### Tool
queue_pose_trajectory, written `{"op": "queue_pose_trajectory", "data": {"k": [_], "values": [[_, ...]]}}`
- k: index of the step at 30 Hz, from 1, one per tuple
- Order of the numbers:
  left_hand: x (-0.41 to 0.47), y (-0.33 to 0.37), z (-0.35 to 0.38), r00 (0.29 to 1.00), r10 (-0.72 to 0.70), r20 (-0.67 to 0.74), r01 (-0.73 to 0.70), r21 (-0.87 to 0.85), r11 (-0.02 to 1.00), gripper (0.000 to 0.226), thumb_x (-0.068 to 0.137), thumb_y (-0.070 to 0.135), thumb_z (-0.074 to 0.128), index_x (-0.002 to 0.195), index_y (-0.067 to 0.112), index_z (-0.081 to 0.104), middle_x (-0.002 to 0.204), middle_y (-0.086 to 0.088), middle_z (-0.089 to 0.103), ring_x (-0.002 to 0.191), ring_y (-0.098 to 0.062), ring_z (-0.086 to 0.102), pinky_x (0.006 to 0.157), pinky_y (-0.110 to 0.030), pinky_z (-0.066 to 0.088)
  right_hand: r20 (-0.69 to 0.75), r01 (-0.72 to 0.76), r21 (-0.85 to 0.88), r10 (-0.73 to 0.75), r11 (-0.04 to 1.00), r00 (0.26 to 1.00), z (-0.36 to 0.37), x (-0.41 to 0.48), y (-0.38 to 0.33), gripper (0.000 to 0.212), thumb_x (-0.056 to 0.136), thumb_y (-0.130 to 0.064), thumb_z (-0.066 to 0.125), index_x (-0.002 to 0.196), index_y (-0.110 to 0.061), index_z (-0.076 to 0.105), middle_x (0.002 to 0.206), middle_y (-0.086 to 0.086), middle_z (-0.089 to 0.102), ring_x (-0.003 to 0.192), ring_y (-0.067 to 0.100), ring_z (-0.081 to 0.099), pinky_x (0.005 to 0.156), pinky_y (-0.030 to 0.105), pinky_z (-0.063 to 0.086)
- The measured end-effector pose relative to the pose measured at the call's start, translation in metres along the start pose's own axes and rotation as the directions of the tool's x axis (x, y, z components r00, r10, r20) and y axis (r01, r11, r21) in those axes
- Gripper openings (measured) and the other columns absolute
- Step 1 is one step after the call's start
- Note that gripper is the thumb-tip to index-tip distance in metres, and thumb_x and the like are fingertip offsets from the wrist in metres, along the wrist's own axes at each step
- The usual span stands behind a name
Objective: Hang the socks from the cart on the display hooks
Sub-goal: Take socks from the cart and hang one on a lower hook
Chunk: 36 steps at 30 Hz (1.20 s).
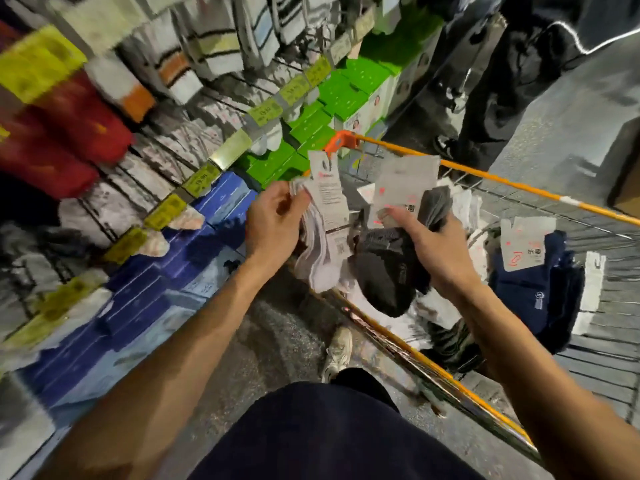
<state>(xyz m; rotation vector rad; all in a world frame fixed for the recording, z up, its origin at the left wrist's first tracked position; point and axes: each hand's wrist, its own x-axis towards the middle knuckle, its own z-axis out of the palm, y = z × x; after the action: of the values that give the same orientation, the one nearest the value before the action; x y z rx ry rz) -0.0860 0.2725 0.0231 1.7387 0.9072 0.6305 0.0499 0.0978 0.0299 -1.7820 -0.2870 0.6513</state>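
Speckled grey floor (277, 341) lay underfoot, with one pale shoe (337, 353) planted just beside the near rail of the cart (519, 187). Above that rail both hands were occupied. The left hand (273, 220) had its fingers curled round a pack of white socks (322, 251), whose long card header (329, 192) stood up past the knuckles. The right hand (429, 237) was closed round a pack of dark grey socks (384, 271), thumb pressed on its card. The two packs touched and hung partly over the floor rather than over the basket, so a loosened grip would probably have dropped one outside the cart. More stock waited in the wire basket, among it a pack of navy socks (540, 292) lying to the right. Carrying two packs at once looked like the main risk. With neither hand free, threading a card onto a hook could have bent or torn it, or a colour might have landed on the wrong row. Farther left, blue boxes (156, 271) and green boxes (346, 95) sat under a line of yellow price tags (265, 110). Hanging socks (207, 39) crowded the display beyond, and the hooks themselves were too blurred to pick out, so no free one could be judged.
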Motion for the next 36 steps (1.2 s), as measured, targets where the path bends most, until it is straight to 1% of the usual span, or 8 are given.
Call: {"op": "queue_pose_trajectory", "data": {"k": [3,7,11,15,18,22,28,36], "values": [[-0.033,0.027,-0.05,0.98,0.17,-0.103,-0.163,0.075,0.984,0.024,0.095,0.025,0.061,0.074,0.014,0.052,0.057,0.013,0.049,0.054,-0.002,0.044,0.052,-0.023,0.035,0.11,0.138,0.009,-0.138,0.99,0.984,0.043,-0.029,-0.045,0.008,0.086,-0.029,0.077,0.087,-0.026,0.071,0.082,-0.014,0.076,0.081,0.001,0.071,0.073,0.02,0.057],[-0.095,0.05,-0.12,0.941,0.254,-0.225,-0.241,0.085,0.967,0.014,0.093,0.026,0.059,0.089,0.013,0.059,0.067,0.014,0.056,0.063,0.004,0.053,0.058,-0.011,0.037,0.273,0.218,0.06,-0.226,0.974,0.935,0.105,-0.084,-0.076,0.029,0.086,-0.032,0.078,0.099,-0.007,0.071,0.096,0.013,0.075,0.087,0.021,0.073,0.075,0.037,0.058],[-0.153,0.042,-0.191,0.949,0.092,-0.302,-0.129,-0.107,0.986,0.012,0.092,0.026,0.053,0.095,0.026,0.065,0.089,0.017,0.069,0.078,0.006,0.06,0.068,-0.01,0.047,0.495,0.127,0.172,-0.197,0.977,0.846,0.158,-0.156,-0.094,0.034,0.075,-0.039,0.076,0.092,-0.01,0.073,0.085,-0.003,0.077,0.077,0.011,0.071,0.07,0.028,0.057],[-0.212,0.044,-0.262,0.893,0.225,-0.389,-0.228,0.041,0.973,0.014,0.091,0.028,0.065,0.104,0.03,0.068,0.108,0.02,0.064,0.102,-0.003,0.062,0.089,-0.028,0.053,0.647,0.169,0.233,-0.282,0.958,0.709,0.203,-0.225,-0.114,0.032,0.065,-0.034,0.075,0.092,-0.016,0.072,0.084,-0.007,0.078,0.079,0.009,0.073,0.068,0.023,0.057],[-0.251,0.059,-0.312,0.868,0.202,-0.453,-0.19,0.071,0.979,0.055,0.078,0.049,0.074,0.127,0.049,0.05,0.127,0.034,0.044,0.128,0.0,0.046,0.102,-0.033,0.048,0.72,0.253,0.276,-0.373,0.927,0.585,0.233,-0.271,-0.136,0.032,0.071,-0.023,0.078,0.101,-0.017,0.071,0.091,-0.009,0.078,0.087,0.009,0.074,0.071,0.019,0.056],[-0.288,0.089,-0.371,0.875,-0.06,-0.481,-0.069,-0.247,0.966,0.082,0.076,0.014,0.084,0.142,0.025,0.038,0.121,0.002,0.063,0.1,-0.005,0.068,0.081,-0.023,0.057,0.75,0.338,0.333,-0.465,0.88,0.47,0.267,-0.313,-0.167,0.034,0.076,-0.022,0.078,0.106,-0.012,0.069,0.088,-0.011,0.077,0.083,0.004,0.073,0.07,0.018,0.054],[-0.319,0.131,-0.439,0.857,0.056,-0.513,-0.113,-0.079,0.99,0.013,0.082,0.017,0.079,0.086,0.014,0.067,0.062,0.014,0.069,0.057,0.005,0.063,0.053,-0.011,0.046,0.775,0.367,0.429,-0.545,0.825,0.321,0.305,-0.348,-0.209,0.021,0.079,-0.016,0.071,0.099,-0.022,0.068,0.094,-0.012,0.077,0.088,0.005,0.072,0.077,0.02,0.055],[-0.314,0.151,-0.486,0.947,0.063,-0.315,-0.075,-0.023,0.997,0.033,0.093,0.035,0.068,0.121,0.034,0.051,0.117,0.005,0.069,0.107,-0.013,0.067,0.093,-0.039,0.054,0.72,0.442,0.447,-0.606,0.778,0.338,0.316,-0.352,-0.257,0.038,0.069,-0.032,0.076,0.104,-0.02,0.07,0.102,-0.006,0.077,0.097,0.013,0.073,0.081,0.027,0.057]]}}
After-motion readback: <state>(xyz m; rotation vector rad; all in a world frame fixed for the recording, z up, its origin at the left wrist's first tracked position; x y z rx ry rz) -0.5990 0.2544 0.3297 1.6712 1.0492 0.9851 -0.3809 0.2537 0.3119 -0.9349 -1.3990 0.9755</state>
